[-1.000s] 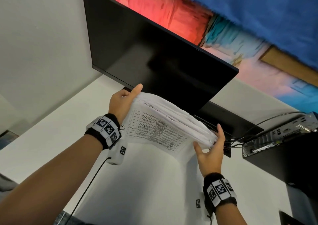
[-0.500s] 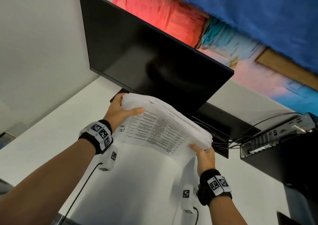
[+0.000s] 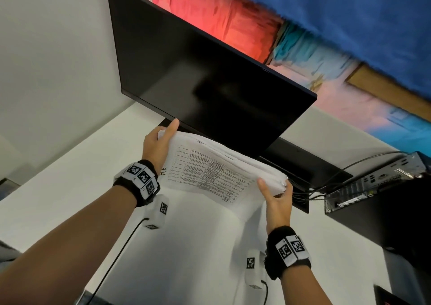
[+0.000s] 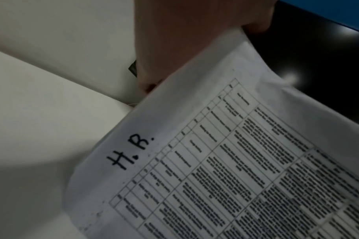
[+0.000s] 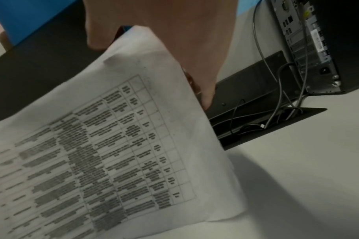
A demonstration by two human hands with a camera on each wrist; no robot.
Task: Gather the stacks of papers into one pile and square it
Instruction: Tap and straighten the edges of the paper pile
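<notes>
White paper pile [image 3: 219, 172] stands on its near long edge on the white table [image 3: 70, 183], tipped toward the far screen [image 3: 210, 83], its length running left to right between the left hand [image 3: 157, 146] and right hand [image 3: 277, 200], each grip curled round one end.

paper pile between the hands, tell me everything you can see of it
The paper pile is a thick sheaf of white sheets, top page printed with a ruled table of small text and "H.R." handwritten by its left edge. It stands tilted on its long lower edge on the white desk, before the black monitor. The left hand and right hand hold its short ends. Upper edges look uneven, not yet squared.
</notes>
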